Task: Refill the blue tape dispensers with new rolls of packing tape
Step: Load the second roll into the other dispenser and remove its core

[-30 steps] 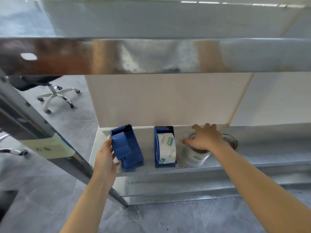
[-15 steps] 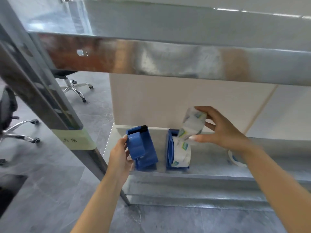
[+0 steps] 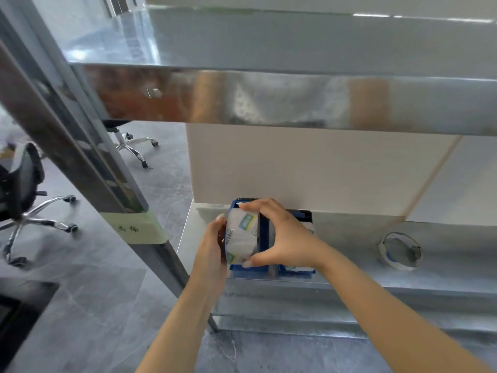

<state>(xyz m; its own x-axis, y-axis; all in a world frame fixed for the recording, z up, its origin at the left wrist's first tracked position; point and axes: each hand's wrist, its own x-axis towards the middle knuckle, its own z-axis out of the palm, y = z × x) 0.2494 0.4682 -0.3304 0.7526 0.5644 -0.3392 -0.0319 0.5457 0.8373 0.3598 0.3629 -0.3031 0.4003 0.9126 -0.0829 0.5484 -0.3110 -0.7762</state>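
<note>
Dispensers (image 3: 265,235) (image 3: 295,271), two; left hand (image 3: 212,243), right hand (image 3: 285,238) grip one roll (image 3: 240,238); spare roll (image 3: 395,265) apart.

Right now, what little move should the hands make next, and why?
Probably push the clear printed tape roll fully down into the left blue plastic dispenser: the right hand grips it right at that dispenser, and the left hand steadies its other side.

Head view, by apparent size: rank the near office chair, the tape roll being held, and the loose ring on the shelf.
1. The office chair, clearly largest.
2. The tape roll and loose ring look about alike; the roll is partly hidden, so they stay unranked.
</note>
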